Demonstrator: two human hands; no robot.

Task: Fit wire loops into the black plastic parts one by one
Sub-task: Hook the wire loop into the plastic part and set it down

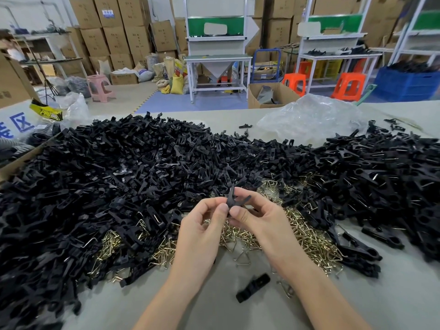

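- Hands meet above the middle of the table. The left hand and the right hand both pinch one black plastic part between thumb and curled fingers.
- That part is held in the air between the two thumbs, its forked end pointing up and away from the person. I cannot tell whether a wire sits in it.
- Beneath the hands lies a scatter of brass-coloured wire loops, spreading out to the right and a little to the left.
- One triangular wire loop lies by itself on bare table between the wrists.
- A big heap of black plastic parts covers the left and far side of the table and wraps round the wires. More of the same is piled at the right.
- A single loose black part lies near the right forearm, apart from the heap.
- A crumpled clear plastic bag rests at the far right of the table, behind the parts.
- Past the table stand stacked cardboard boxes, two orange stools and a pink stool.
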